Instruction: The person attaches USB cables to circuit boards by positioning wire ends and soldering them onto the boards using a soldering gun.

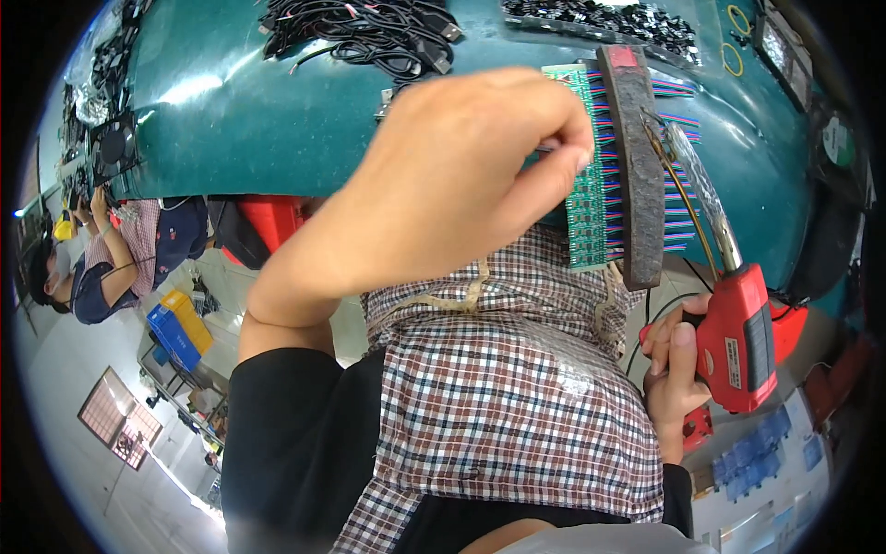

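Gripping one red gun (743,355), my right hand (678,374) is closed around its handle. My left hand (461,162) narrows thumb and finger over one green board (587,231); whether they hold anything, I cannot tell. One dark bar (639,185) runs beside it, across the wires (678,210). The table (231,120) spreads widely leftward; two yellow rings (732,61) lie at far right.
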The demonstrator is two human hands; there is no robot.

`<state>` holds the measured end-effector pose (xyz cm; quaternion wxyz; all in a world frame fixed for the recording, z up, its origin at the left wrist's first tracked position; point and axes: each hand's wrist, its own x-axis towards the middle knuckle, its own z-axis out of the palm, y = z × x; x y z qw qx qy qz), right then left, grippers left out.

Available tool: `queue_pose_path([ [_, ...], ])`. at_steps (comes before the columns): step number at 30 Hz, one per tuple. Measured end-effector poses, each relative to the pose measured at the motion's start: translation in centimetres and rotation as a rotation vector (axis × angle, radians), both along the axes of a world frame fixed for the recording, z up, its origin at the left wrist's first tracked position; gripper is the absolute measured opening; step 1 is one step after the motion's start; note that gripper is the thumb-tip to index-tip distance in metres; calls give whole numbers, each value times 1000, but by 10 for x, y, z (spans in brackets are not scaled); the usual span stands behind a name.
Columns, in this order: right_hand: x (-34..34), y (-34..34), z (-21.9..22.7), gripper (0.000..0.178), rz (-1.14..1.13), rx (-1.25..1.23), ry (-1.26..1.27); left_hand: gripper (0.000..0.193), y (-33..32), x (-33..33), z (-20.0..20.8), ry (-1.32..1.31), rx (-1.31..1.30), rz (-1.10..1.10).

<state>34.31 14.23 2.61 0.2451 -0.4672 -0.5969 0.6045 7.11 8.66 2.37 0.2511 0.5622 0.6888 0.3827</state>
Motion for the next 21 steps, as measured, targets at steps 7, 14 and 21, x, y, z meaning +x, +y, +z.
queue_pose_path([
  [7,-13,3,5,22,-31,-10,-5,5,9,13,-20,-91,-15,-22],
  [14,-15,7,4,23,-20,-18,-30,7,9,10,-14,-36,-57,-45],
  [21,-9,6,7,24,-63,-55,-17,11,7,9,-16,-50,-76,103],
])
